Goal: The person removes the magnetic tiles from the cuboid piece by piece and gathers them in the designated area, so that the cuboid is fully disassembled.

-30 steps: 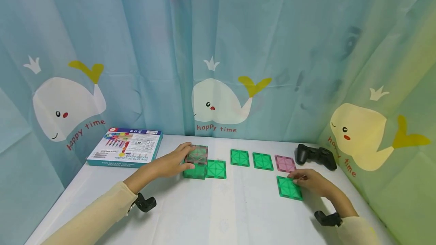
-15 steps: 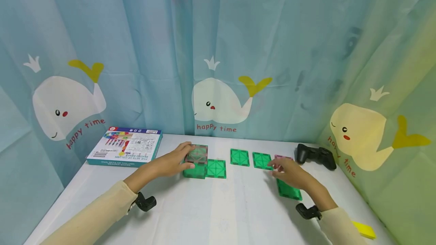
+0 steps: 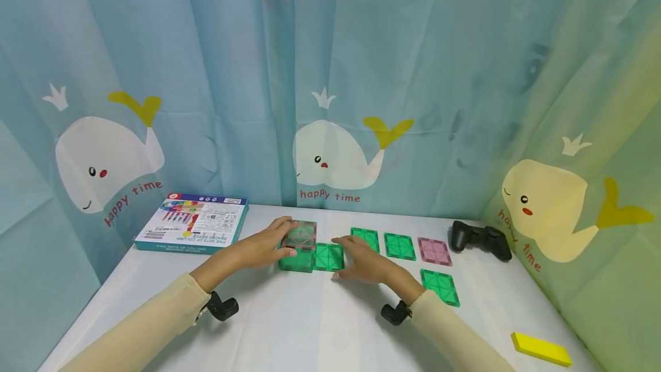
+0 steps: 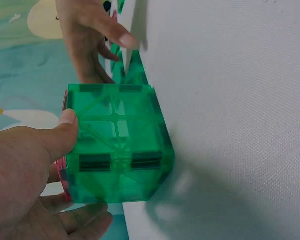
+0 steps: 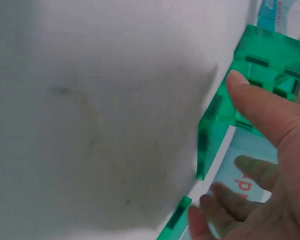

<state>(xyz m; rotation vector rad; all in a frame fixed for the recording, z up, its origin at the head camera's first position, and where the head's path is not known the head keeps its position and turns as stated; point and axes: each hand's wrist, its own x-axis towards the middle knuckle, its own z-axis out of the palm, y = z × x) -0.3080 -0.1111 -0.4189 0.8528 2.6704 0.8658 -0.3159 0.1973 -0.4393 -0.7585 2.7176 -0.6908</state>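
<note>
- Left hand (image 3: 260, 248): one, thumb and fingers pinching the one green cube (image 3: 296, 262) from its 9 o'clock side.
- Cube: one, standing on the table (image 3: 289, 326), with one pink top tile (image 3: 302, 237) on it.
- Right hand (image 3: 366, 260): one, at 3 o'clock from the cube, thumb and fingers spread on either side of a flat green tile (image 3: 328, 257); whether they touch it I cannot tell.
- Flat green tiles: four; one just beside the cube at 3 o'clock, the second (image 3: 368, 236) partly behind the right hand, the third (image 3: 399, 245) farther along at 3 o'clock, the fourth (image 3: 440, 287) nearer the person.
- Loose pink tile (image 3: 434, 251): one, at 3 o'clock from the third green tile, with the fourth at its 6 o'clock.
- Black game controller (image 3: 479, 240): one, near the loose pink tile at 3 o'clock.
- Yellow block (image 3: 541, 349): one, at 4 o'clock from the fourth green tile.
- Printed box (image 3: 193, 224): one, at 9 o'clock from the cube.
- Curtain (image 3: 232, 45): at 12 o'clock, behind the table.
</note>
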